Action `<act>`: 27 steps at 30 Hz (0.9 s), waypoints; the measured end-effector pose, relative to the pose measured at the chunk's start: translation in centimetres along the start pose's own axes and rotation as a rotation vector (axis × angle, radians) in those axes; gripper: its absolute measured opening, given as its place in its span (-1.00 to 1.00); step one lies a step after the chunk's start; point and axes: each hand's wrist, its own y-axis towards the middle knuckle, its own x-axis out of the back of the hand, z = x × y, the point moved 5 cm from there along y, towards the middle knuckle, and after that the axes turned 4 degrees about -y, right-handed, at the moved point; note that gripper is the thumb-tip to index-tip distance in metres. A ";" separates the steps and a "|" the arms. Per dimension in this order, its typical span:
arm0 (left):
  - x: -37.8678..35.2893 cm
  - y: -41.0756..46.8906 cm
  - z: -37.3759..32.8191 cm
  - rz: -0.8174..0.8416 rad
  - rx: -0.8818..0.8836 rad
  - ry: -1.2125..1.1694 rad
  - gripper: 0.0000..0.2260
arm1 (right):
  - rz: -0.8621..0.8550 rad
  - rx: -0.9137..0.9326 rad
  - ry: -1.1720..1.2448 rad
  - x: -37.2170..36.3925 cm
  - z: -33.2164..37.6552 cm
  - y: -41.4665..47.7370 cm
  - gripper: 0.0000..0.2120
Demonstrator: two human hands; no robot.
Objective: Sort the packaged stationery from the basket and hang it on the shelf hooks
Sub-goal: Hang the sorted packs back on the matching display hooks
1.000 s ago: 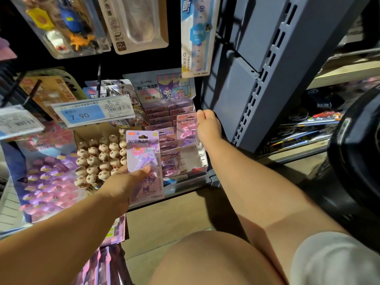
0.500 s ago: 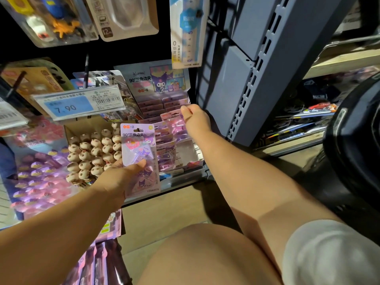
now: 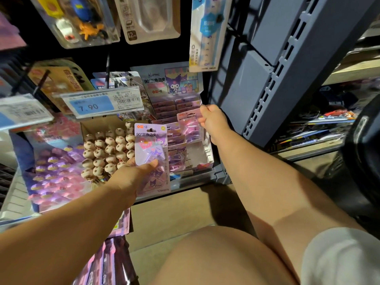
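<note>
My left hand (image 3: 131,177) grips a purple card pack of corner clips (image 3: 152,149) by its lower half, holding it upright in front of the shelf. My right hand (image 3: 213,120) pinches the top corner of a second pink clip pack (image 3: 189,128), which stands in the white tiered display box (image 3: 205,157) on the bottom shelf. More packs of the same kind (image 3: 176,140) fill that box's rows. Above hang packaged goods on hooks, among them a ruler pack (image 3: 205,33) and a toy blister pack (image 3: 78,19).
A box of round beige-headed pens (image 3: 107,149) stands left of the display box, with a purple tray of items (image 3: 51,173) further left. Price tags (image 3: 98,103) jut out on hook arms. A grey slotted upright (image 3: 275,79) bounds the bay on the right. My knee (image 3: 216,258) is below.
The view shifted a little; my right hand stays pinching the pack in the display box and my left hand keeps its pack raised in nearly the same spot.
</note>
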 end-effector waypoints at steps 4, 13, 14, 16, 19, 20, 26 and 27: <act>-0.1 -0.1 -0.1 0.019 -0.016 0.000 -0.68 | -0.006 -0.022 0.088 0.1 -0.1 0.0 -0.82; -0.3 -0.1 -0.2 0.023 -0.027 0.007 -0.71 | 0.070 -0.008 0.123 -0.2 -0.6 -0.4 -0.90; -0.3 -0.2 -0.3 0.021 -0.035 0.020 -0.74 | 0.071 0.012 0.082 -0.3 -0.5 -0.4 -0.89; -0.2 -0.3 -0.5 0.015 -0.051 0.044 -0.83 | 0.054 0.028 0.002 -0.5 -0.4 -0.3 -0.84; 0.1 -0.2 -0.6 0.007 -0.053 0.044 -0.93 | 0.046 0.030 -0.024 -0.6 0.0 0.1 -0.81; 0.1 -0.3 -0.7 0.005 -0.054 0.045 -0.94 | 0.048 0.025 0.010 -0.5 0.1 0.1 -0.82; 0.4 -0.1 -0.9 0.013 -0.059 0.041 -0.85 | 0.073 0.009 0.079 -0.1 -0.3 0.2 -0.80; 0.4 -0.1 -0.9 0.011 -0.062 0.041 -0.86 | 0.071 0.019 0.071 -0.1 -0.2 0.1 -0.79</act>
